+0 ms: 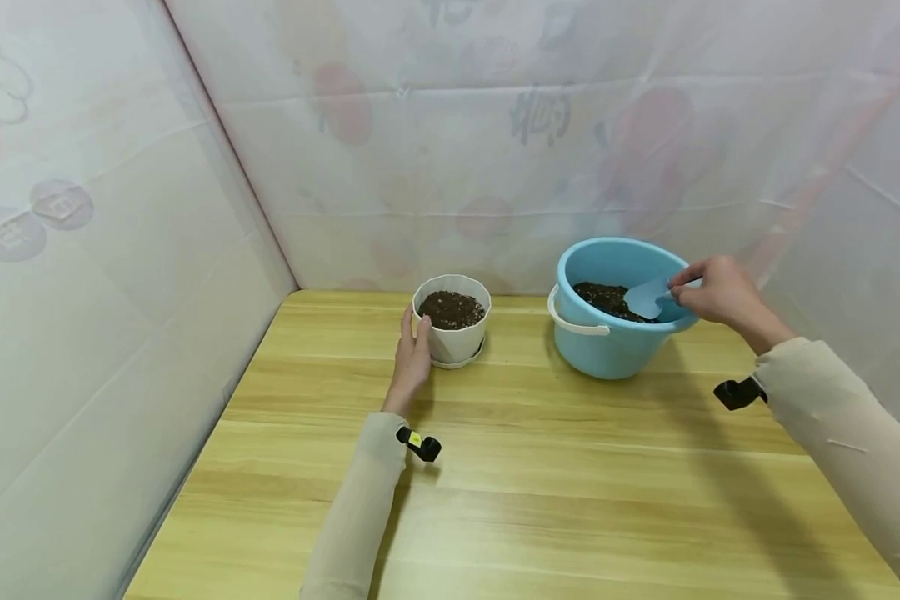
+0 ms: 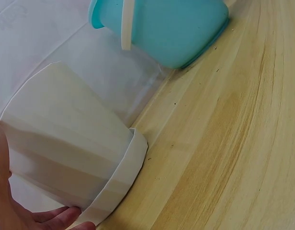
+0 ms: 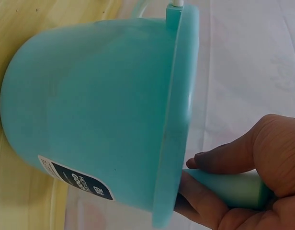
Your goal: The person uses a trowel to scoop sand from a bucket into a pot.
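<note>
The wooden table (image 1: 540,467) is closest. On its left, the left hand (image 1: 412,354) rests straight fingers against the white pot (image 1: 453,325) of soil. Further right, the right hand (image 1: 723,292) grips a blue trowel (image 1: 648,296) over the blue bucket (image 1: 607,342).

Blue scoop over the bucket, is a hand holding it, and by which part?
Yes. The right hand grips the blue scoop by its handle, blade over the soil in the bucket.

On the table (image 1: 540,467) stood one white pot (image 1: 452,331), one blue bucket (image 1: 607,342) and one blue scoop (image 1: 647,297); two hands, left (image 1: 412,354) and right (image 1: 720,292), were up.
</note>
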